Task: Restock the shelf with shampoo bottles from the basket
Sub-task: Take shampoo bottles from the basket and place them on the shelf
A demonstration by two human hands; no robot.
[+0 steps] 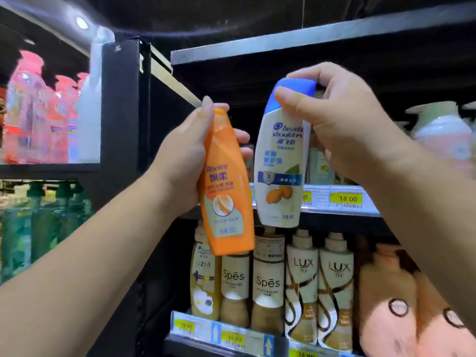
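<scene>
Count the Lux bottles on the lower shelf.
2. One Lux bottle stands just right of the Spes bottles; the second Lux bottle stands against its right side, next to the pink pouches. More may be hidden behind them.

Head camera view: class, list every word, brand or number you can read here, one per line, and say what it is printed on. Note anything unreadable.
"Rejoice": orange bottle, left hand.
"head & shoulders": white bottle with blue cap, right hand.
"Spēs": two bottles, lower shelf.
"LUX": two bottles beside them.
"18.00": yellow price tag, upper shelf edge.
Chinese label text and lower price tags: too blurred.
</scene>
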